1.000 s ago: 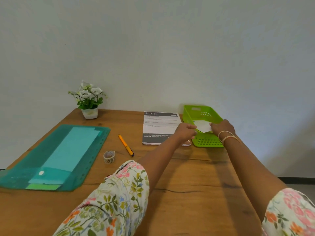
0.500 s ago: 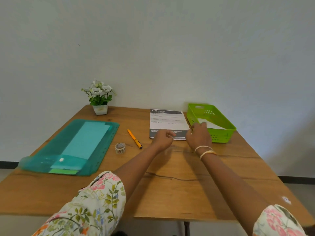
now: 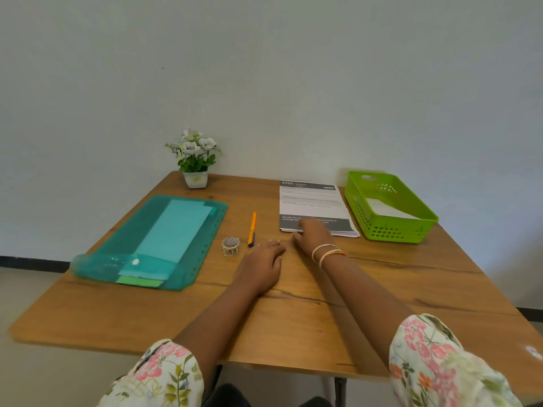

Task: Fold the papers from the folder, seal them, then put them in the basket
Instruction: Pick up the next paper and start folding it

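Two forearms in floral sleeves reach forward over the wooden tabletop (image 3: 293, 324). The left hand (image 3: 260, 267) lies palm down on the wood, its grip released, fingers loosely extended and holding nothing. Just beyond it, the right hand (image 3: 313, 235), with thin bangles at the wrist, has its fingers spread over the near edge of a white printed sheet with grey bands (image 3: 311, 201); its grip is also released, with nothing grasped. Just left of the left hand's fingertips stands a small roll of patterned tape (image 3: 230, 246), and beside that lies an orange pen with a dark tip (image 3: 252, 229). Farther left a translucent teal plastic folder (image 3: 141, 230) lies flat, a pale rectangular paper (image 3: 173, 230) showing through it. At the far right, just beside the printed sheet, sits a lime-green perforated plastic basket (image 3: 393, 230) with a folded white paper (image 3: 385, 208) lying inside it. By the wall stands a small white pot of white flowers (image 3: 194, 160).
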The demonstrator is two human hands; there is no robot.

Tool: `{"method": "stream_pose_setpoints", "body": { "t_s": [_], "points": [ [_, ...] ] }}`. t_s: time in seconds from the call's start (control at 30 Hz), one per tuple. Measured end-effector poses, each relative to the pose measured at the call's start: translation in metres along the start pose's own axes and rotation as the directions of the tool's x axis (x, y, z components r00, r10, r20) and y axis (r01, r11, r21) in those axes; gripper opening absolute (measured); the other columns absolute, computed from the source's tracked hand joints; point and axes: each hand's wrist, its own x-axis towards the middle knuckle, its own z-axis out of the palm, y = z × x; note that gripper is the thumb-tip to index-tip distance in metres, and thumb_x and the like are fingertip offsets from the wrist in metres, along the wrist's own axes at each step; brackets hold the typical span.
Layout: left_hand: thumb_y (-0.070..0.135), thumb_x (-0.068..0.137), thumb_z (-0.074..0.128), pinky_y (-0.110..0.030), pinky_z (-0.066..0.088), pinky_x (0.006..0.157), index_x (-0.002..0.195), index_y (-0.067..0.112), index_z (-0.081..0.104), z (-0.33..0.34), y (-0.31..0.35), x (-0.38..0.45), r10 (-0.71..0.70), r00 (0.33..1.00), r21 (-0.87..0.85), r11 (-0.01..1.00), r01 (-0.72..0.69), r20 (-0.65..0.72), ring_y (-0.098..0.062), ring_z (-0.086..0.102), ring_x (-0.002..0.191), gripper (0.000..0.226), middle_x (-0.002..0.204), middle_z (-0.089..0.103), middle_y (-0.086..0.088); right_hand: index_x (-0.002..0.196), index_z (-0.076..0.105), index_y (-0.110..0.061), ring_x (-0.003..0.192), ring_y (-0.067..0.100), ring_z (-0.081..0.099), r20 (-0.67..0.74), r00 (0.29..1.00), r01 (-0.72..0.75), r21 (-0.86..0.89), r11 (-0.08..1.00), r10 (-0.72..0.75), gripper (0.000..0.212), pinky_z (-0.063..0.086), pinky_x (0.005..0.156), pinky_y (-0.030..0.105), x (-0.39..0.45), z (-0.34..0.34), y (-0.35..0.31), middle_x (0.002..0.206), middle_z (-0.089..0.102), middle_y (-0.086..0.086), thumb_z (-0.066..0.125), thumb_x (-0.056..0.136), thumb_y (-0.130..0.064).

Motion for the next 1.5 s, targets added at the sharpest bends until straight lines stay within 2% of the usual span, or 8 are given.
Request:
{"method": "stream_pose_setpoints", "body": {
  "t_s": [0.47,0.73,1.03,1.13,1.23,1.3,1.43,1.5],
  "points": [
    [0.026,0.093,0.050,-0.031,0.035,0.106,0.133,0.017,0.057,0.003,0.001,0.003,-0.046,0.991,0.027,0.998,0.049,-0.124,-0.015,0.047,0.130,0.041,0.139,0.054,0.000,0.087,0.070,-0.007,0.079,0.028,0.065,-0.041,0.986,-0.158,0.104,0.982,0.163,0.024,0.054,0.069,0.031,0.033,0.019,-0.033,0.083,0.068,0.012,0.060,0.083,-0.028],
    [0.027,0.092,0.051,-0.030,0.040,0.102,0.128,0.019,0.061,0.002,0.001,0.003,-0.075,0.991,0.016,0.997,0.077,-0.109,-0.014,0.051,0.125,0.038,0.137,0.056,0.003,0.085,0.076,-0.004,0.081,0.027,0.062,-0.087,0.931,-0.262,0.521,0.812,0.355,0.023,0.041,0.068,0.023,0.027,-0.002,-0.031,0.087,0.072,0.011,0.056,0.088,-0.015],
    [0.022,0.096,0.048,-0.034,0.048,0.089,0.115,0.016,0.067,-0.009,0.002,-0.001,-0.157,0.985,-0.242,0.961,0.135,-0.074,-0.022,0.060,0.108,0.028,0.115,0.068,-0.004,0.068,0.047,-0.011,0.064,0.010,0.041,-0.309,0.858,-0.001,0.797,0.603,0.410,0.024,0.032,0.056,0.019,-0.043,-0.029,-0.007,0.067,0.047,0.000,0.047,0.090,-0.004],
    [0.017,0.102,0.040,-0.028,0.043,0.087,0.115,0.008,0.064,-0.022,0.009,-0.001,-0.383,0.920,-0.585,0.766,0.266,-0.083,-0.024,0.059,0.108,0.029,0.115,0.065,-0.010,0.063,0.048,-0.010,0.055,-0.002,0.039,-0.357,0.850,0.104,0.835,0.541,0.388,0.027,0.030,0.053,0.012,-0.068,-0.028,0.014,0.060,0.041,-0.004,0.045,0.083,0.008],
    [0.027,0.102,0.032,-0.039,0.052,0.086,0.123,0.008,0.053,-0.041,0.019,-0.002,-0.561,0.807,-0.921,0.189,0.340,0.183,-0.033,0.064,0.101,0.035,0.120,0.062,-0.019,0.050,0.043,-0.013,0.049,-0.001,0.038,-0.294,0.866,0.064,0.868,0.493,0.405,0.033,0.029,0.050,0.016,-0.084,-0.027,0.036,0.054,0.036,0.000,0.042,0.075,0.008],
    [0.050,0.100,0.027,-0.045,0.053,0.084,0.135,0.012,0.047,-0.052,0.018,-0.013,-0.533,0.776,-0.928,-0.050,0.368,0.336,-0.037,0.062,0.105,0.055,0.126,0.059,-0.020,0.046,0.037,-0.018,0.045,0.010,0.037,-0.170,0.891,-0.023,0.908,0.418,0.420,0.021,0.030,0.050,0.024,-0.093,-0.027,0.044,0.046,0.036,-0.001,0.040,0.066,-0.010],
    [0.064,0.097,0.018,-0.047,0.039,0.103,0.148,0.008,0.032,-0.073,0.013,-0.037,-0.446,0.787,-0.904,-0.181,0.387,0.426,-0.045,0.046,0.125,0.077,0.139,0.044,-0.030,0.048,0.030,-0.014,0.031,0.011,0.033,-0.005,0.947,-0.078,0.966,0.245,0.320,0.013,0.029,0.043,0.023,-0.110,-0.030,0.048,0.032,0.029,-0.004,0.037,0.059,-0.016],
    [0.061,0.098,0.018,-0.038,0.048,0.080,0.132,-0.001,0.051,-0.081,0.008,-0.045,-0.493,0.764,-0.902,-0.120,0.415,0.417,-0.041,0.066,0.093,0.078,0.102,0.066,-0.031,0.050,0.032,-0.012,0.030,0.010,0.032,0.027,0.967,-0.111,0.939,0.326,0.252,0.015,0.029,0.043,0.023,-0.116,-0.031,0.052,0.032,0.031,-0.003,0.039,0.064,-0.016]
  ]
}}
